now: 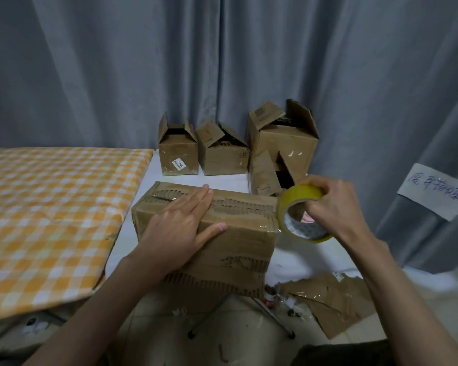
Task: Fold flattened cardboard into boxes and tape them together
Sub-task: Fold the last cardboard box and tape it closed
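The closed cardboard box (209,241) sat on the near edge of the small white table (222,179), its top seam worn and glossy with clear tape. The left hand (179,228) lay flat across that top, fingers straight, thumb spread over the front edge, pressing down! At the box's right end the right hand (333,207) gripped the yellow tape roll (300,213), fingers curled around its rim, the roll just beside the box's corner. Behind stood three boxes with open flaps: a small one (177,151), a second (222,151) and a taller one (282,143). Torn cardboard (333,299) lay on the floor at right; a checked orange cloth (50,207) covered the surface at left.
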A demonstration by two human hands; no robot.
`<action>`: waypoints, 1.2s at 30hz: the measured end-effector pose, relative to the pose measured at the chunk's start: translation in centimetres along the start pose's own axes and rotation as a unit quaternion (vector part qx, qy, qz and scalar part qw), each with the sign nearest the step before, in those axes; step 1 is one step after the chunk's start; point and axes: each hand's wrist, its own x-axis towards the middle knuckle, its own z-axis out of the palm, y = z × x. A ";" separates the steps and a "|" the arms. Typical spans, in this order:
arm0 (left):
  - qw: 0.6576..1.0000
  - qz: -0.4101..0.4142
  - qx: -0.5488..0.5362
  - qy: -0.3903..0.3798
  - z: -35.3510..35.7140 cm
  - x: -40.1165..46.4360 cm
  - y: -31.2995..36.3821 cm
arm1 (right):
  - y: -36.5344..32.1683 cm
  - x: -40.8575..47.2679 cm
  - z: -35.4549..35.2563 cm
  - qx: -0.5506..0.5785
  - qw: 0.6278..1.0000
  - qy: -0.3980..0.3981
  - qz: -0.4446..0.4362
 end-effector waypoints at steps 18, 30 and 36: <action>0.999 -0.034 0.008 0.003 -0.3 -0.6 -0.7 | 2.5 -1.8 3.5 0.170 0.984 -0.049 0.021; 1.000 0.016 0.014 -0.023 -0.4 1.5 2.6 | 0.2 -0.5 7.4 0.169 0.985 -0.032 -0.007; 0.998 0.028 0.048 0.005 0.9 1.7 2.7 | 0.7 -0.8 6.7 0.187 0.981 -0.051 -0.026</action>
